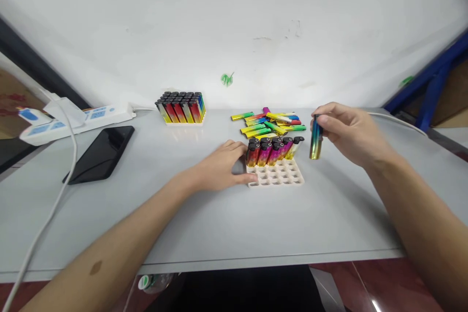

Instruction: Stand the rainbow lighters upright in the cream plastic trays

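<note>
A white tray with square holes (280, 175) stands in the middle of the table, its back rows holding several upright red, purple and yellow lighters (270, 151). My left hand (223, 168) grips the tray's left side, thumb at the near corner and fingers by the back lighters. To the right of the tray, my right hand (345, 131) pinches a blue-and-gold lighter (315, 144) near its top. That lighter is upright and apart from the tray. Behind the tray lies a loose pile of shiny lighters (268, 124) in green, yellow, red and blue.
A second tray full of lighters (182, 108) stands at the back left, near the wall. Further left are a black phone (102, 153) and a white power strip (97, 116) with cables. A plastic bottle (155, 282) is below the table's front edge.
</note>
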The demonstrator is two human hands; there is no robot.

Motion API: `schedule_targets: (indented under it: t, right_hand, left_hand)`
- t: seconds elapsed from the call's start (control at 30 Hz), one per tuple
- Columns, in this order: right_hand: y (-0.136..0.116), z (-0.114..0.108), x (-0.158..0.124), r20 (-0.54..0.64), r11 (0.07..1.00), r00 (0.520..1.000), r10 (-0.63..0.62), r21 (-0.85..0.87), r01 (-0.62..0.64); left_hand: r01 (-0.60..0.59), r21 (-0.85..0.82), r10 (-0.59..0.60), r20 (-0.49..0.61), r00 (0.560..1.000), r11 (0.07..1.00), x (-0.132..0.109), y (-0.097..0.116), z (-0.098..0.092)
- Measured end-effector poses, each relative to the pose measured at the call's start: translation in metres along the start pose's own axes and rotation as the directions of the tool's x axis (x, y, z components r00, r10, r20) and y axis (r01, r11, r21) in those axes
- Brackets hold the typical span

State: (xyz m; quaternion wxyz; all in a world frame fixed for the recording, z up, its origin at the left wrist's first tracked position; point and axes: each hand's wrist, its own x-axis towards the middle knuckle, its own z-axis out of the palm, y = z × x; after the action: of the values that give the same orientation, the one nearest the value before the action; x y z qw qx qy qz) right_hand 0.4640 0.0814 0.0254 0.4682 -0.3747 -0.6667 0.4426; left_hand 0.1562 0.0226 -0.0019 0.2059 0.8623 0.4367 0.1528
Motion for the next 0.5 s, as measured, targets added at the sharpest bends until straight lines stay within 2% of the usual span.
schedule_targets:
  t: [0.17,0.27,0.4,0.5]
  right_hand:
    - [-0.004,0.014,-0.006,0.025,0.972,0.998,-0.058,-0.228,0.062]
    - [-0.002,0.018,-0.005,0.045,0.926,0.988,-0.149,-0.343,0.155]
    - [0.006,0.020,-0.003,0.110,0.882,0.959,-0.263,-0.375,0.285]
    - [0.013,0.023,-0.002,0.139,0.877,0.949,-0.283,-0.363,0.314]
  left_hand:
    - [-0.004,-0.008,0.004,-0.003,1.000,1.000,0.000,-0.001,0.001]
    - [0.003,-0.010,-0.003,0.000,1.000,1.000,0.001,-0.002,0.001]
    - [0.010,-0.016,-0.010,0.014,1.000,1.000,0.001,-0.001,0.001]
    - [-0.002,-0.026,0.002,0.012,1.000,1.000,0.001,-0.001,0.000]
